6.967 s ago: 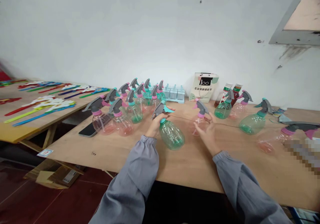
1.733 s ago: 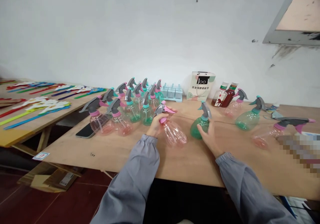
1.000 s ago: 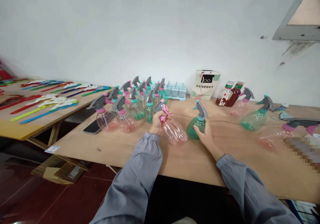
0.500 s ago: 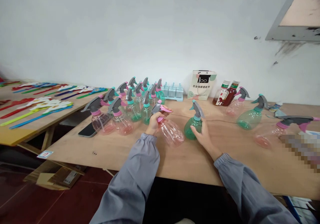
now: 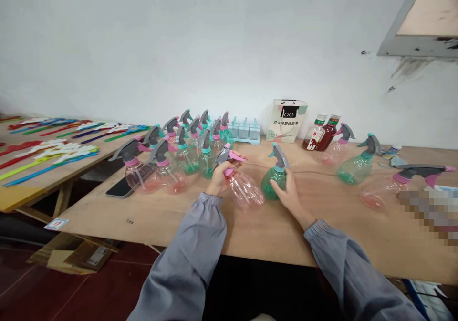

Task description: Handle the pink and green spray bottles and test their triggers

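Observation:
My left hand (image 5: 221, 177) is closed round the neck of a clear pink spray bottle (image 5: 246, 190) with a grey and pink trigger head. The bottle tilts, its base toward the right. A green spray bottle (image 5: 274, 183) with a grey and teal head is upright, and my right hand (image 5: 288, 190) grips its body from the right side. To the left stands a group of several pink and green spray bottles (image 5: 186, 159). On the right lie or lean a pink bottle (image 5: 333, 152), a green bottle (image 5: 354, 169) and another pink bottle (image 5: 379, 194).
A phone (image 5: 119, 188) lies at the left of the wooden table (image 5: 157, 221). Along the wall stand a light blue mould rack (image 5: 246, 134), a printed paper bag (image 5: 286, 120) and two brown bottles (image 5: 325, 137). Colourful flat strips (image 5: 50, 156) cover the left table.
The view has shifted slightly, so most things sit a little further left. Both hands keep their hold on the same two bottles, with hardly any other movement.

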Demonstrator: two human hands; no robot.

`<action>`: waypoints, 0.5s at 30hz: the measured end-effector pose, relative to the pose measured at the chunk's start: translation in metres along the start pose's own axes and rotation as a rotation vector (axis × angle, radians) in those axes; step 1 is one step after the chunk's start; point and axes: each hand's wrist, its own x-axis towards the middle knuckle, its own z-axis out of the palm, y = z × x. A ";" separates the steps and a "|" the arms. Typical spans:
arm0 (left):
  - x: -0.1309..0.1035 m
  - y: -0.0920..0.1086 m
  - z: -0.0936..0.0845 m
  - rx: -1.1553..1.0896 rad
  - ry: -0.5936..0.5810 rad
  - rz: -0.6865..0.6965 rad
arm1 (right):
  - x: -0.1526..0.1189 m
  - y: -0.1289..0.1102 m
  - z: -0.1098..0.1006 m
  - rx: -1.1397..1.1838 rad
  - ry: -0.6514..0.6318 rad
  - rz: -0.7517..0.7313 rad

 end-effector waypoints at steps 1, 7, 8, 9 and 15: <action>-0.001 0.001 0.001 0.007 0.004 -0.009 | 0.000 0.000 0.000 0.000 0.002 0.000; -0.006 0.007 0.006 0.054 0.015 -0.004 | 0.000 -0.003 -0.001 0.000 0.000 0.011; -0.005 0.007 0.006 0.056 0.008 0.012 | 0.000 -0.003 -0.001 0.000 -0.005 0.012; -0.005 0.007 0.006 0.059 0.002 0.027 | 0.000 -0.004 -0.001 0.001 -0.011 0.013; -0.004 0.005 0.007 0.085 0.090 0.017 | 0.000 -0.004 -0.001 0.003 -0.020 0.028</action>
